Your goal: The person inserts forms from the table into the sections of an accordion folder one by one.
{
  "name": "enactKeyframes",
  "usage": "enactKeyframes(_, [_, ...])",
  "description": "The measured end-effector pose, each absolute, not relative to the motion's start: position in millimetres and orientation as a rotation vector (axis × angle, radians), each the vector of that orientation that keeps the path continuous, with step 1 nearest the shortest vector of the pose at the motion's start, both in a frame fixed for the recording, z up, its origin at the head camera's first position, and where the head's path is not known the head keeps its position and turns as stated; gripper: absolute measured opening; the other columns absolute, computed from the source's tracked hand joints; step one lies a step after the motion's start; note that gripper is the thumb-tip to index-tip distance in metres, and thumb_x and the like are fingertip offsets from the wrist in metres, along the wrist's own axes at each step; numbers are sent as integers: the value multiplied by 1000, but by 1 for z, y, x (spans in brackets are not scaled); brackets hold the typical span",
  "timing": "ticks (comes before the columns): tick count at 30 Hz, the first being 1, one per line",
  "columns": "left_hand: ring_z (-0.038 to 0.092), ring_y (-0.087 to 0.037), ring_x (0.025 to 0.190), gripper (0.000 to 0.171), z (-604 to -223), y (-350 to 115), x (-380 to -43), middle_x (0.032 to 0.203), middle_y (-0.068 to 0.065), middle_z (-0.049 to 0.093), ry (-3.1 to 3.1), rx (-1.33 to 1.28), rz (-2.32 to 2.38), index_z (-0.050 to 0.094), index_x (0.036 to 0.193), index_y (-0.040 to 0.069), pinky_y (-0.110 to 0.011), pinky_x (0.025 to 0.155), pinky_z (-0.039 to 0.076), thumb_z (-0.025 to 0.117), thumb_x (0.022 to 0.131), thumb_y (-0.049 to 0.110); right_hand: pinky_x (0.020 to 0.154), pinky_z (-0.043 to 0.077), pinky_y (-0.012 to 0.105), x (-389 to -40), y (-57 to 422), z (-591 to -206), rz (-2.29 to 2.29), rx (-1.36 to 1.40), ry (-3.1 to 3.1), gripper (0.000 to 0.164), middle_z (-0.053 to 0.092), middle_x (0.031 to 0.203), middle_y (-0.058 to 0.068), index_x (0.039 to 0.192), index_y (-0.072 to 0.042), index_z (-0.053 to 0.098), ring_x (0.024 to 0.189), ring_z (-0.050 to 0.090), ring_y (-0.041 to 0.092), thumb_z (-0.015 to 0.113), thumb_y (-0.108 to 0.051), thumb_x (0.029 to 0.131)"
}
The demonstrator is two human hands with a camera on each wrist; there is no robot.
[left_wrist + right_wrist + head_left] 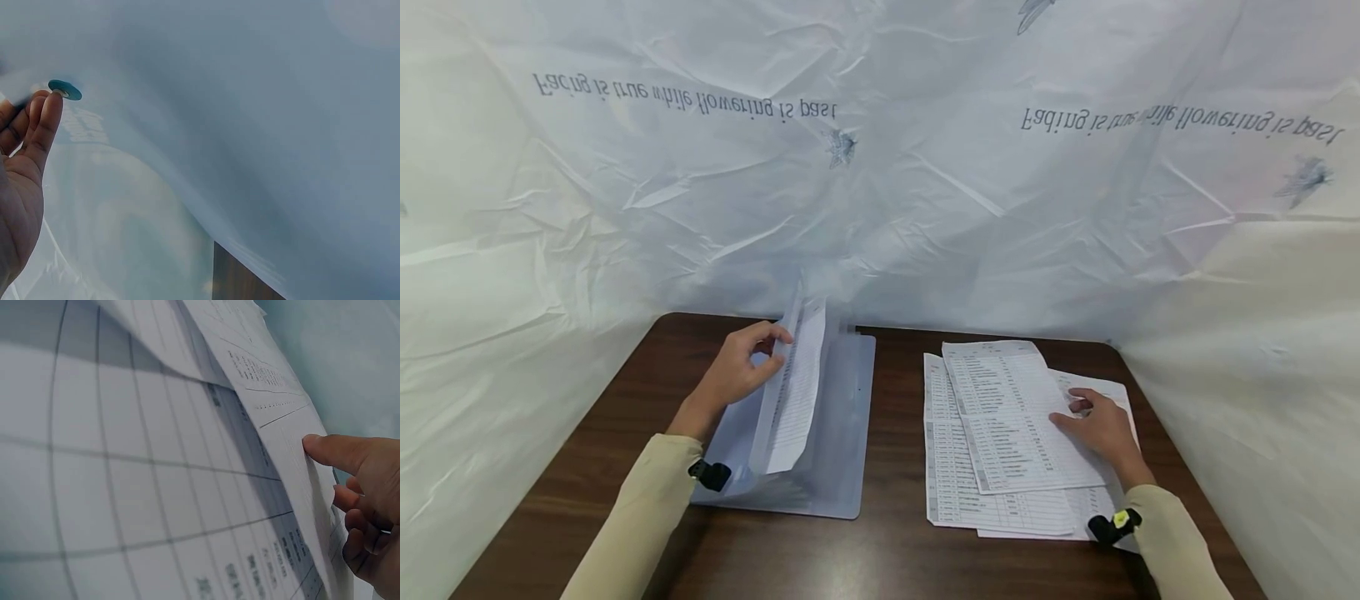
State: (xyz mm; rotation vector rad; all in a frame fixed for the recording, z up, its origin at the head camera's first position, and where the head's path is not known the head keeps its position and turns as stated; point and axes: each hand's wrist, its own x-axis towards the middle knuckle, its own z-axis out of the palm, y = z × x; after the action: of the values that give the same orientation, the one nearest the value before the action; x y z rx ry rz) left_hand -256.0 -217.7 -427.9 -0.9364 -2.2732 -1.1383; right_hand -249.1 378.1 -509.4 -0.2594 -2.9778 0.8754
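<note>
A translucent bluish plastic document folder (861, 417) lies on the left of the table with its flap raised. My left hand (741, 367) holds the edge of that flap. In the left wrist view, a teal snap button (70, 90) sits at the fingertips. A printed sheet (797, 396) stands tilted within the folder, beside the flap. To the right, several printed sheets (951, 483) overlap in a loose pile. My right hand (1097, 425) rests at the right side of the top sheet (1007, 408), thumb (322, 445) touching it and the other fingers loosely curled.
The dark wooden table (835, 554) has rounded far corners. White printed plastic sheeting (895, 208) hangs behind it and on both sides. A strip of bare wood separates the folder from the paper pile. Small black cameras are strapped to both wrists.
</note>
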Motion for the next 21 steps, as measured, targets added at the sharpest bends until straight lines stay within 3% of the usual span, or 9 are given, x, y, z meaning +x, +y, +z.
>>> enactKeyframes(5, [56,-13,82,20,-428,-217,-257,101,-8,66,-2270,-935,-1140,68,111,2,-25,75,53,67,91,-1,77,47,41,-250,379,-510,880,-278,-2955,72,64,112,25,140,8,52,95,58,34,81,-29,86])
enactKeyframes(11, [58,-14,82,21,-428,-217,-257,101,-8,67,-2254,-939,-1139,68,110,4,-32,74,55,67,90,-3,72,42,37,-250,384,-509,875,-232,-2964,61,60,99,17,133,9,59,89,53,29,80,-27,88])
enactKeyframes(21, [59,-13,85,21,-426,-220,-255,105,-8,68,-2284,-915,-1124,68,111,5,-33,76,55,67,90,0,74,48,39,-244,391,-495,967,-148,-3002,46,66,110,27,128,11,60,89,62,30,67,-20,95])
